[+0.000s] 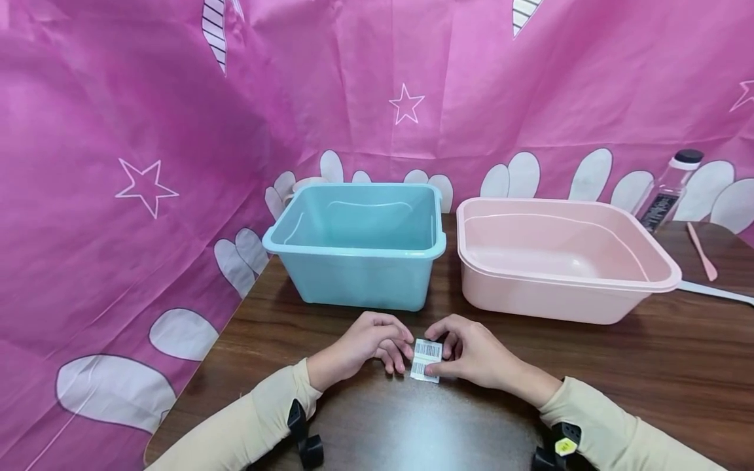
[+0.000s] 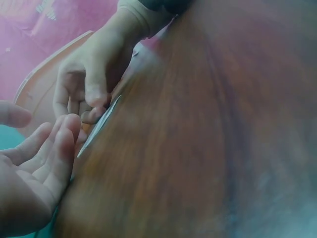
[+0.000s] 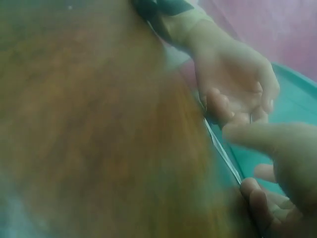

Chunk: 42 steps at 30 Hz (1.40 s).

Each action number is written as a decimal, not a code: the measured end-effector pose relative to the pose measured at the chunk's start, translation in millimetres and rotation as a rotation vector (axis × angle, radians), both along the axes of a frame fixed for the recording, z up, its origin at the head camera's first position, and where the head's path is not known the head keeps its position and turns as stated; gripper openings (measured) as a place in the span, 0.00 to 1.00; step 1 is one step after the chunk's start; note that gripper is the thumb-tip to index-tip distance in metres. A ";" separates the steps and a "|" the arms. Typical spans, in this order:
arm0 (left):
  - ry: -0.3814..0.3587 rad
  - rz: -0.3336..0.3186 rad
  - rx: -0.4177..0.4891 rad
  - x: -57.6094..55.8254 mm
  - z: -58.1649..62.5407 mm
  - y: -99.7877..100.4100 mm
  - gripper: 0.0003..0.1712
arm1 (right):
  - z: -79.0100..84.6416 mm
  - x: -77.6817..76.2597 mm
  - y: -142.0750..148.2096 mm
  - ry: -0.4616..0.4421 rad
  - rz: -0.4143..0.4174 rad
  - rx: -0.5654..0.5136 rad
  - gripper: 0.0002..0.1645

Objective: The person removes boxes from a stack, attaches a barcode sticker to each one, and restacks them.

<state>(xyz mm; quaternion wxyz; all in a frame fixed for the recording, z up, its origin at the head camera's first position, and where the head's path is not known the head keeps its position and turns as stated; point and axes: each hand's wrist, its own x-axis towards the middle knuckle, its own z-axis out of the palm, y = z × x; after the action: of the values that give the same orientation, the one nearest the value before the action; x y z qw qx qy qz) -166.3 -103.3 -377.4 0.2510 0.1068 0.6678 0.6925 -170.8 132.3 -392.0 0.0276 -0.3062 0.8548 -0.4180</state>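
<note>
A small white barcode label sheet (image 1: 427, 356), printed with two barcodes, is between the two hands in front of the basins. My right hand (image 1: 480, 353) holds its right side, thumb over the lower part and index finger at the upper corner. Close to its left edge is my left hand (image 1: 371, 347), fingers loosely bent; whether they touch the sheet I cannot tell. In the left wrist view the sheet (image 2: 99, 126) appears nearly edge-on, with the left fingers (image 2: 62, 148) near its lower end. Blur softens both wrist views.
Behind the hands stand a blue basin (image 1: 359, 278) and, to its right, a pink basin (image 1: 554, 301). A bottle with a black cap (image 1: 665, 193), a pink spatula-like tool (image 1: 701, 252) and a white handle (image 1: 715, 292) are on the right of the wooden table (image 1: 265, 353).
</note>
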 end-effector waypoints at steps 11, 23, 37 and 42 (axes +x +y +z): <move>-0.007 -0.001 0.008 -1.6 -3.6 -0.2 0.17 | 1.2 -0.2 -2.1 0.041 -0.005 0.011 0.26; -0.011 0.033 0.003 -0.7 -2.0 -0.1 0.15 | 3.9 0.3 -3.2 -0.004 0.008 -0.035 0.20; 0.034 0.058 -0.044 4.4 2.4 3.5 0.16 | 11.7 10.5 -9.9 0.097 -0.030 -0.225 0.17; 0.036 0.087 -0.037 4.3 1.0 2.8 0.12 | 12.0 13.9 -13.5 0.158 -0.034 -0.274 0.16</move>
<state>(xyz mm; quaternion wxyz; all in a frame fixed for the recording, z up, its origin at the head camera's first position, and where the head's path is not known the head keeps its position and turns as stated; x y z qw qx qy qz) -162.0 -100.5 -376.4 0.2103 0.0854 0.6891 0.6882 -156.9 118.8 -379.9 -0.0889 -0.3242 0.7943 -0.5060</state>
